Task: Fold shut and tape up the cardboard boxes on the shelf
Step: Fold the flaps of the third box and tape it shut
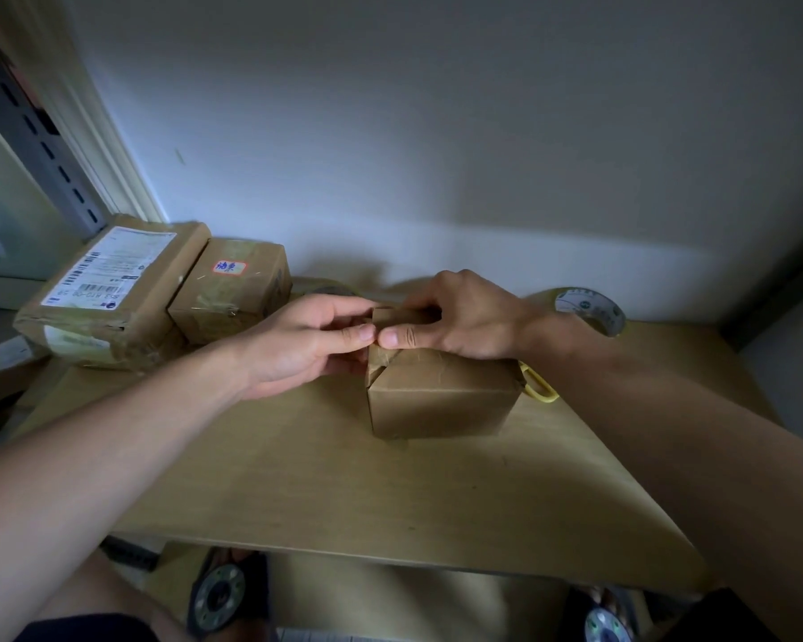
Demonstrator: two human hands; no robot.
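the small brown cardboard box [441,391] sits mid-shelf on the tan wooden shelf board [297,479]. the left hand [297,345] and right hand [460,317] pinch its top flaps at the left edge, thumbs nearly meeting, likely holding them closed for taping. the clear tape roll [589,310] waits far right.

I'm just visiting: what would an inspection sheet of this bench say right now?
Surface: tan wooden shelf, bare toward the near edge.
Job's things: small cardboard box, top flaps being pressed down; tape roll behind it.
Clutter: two taped parcels at back left; yellow scissors handle beside the box.
Hands: left hand and right hand both pinch the box's top flaps with their fingers.
Cables: nothing seen.
Surroundings: white wall, metal shelf upright at left.
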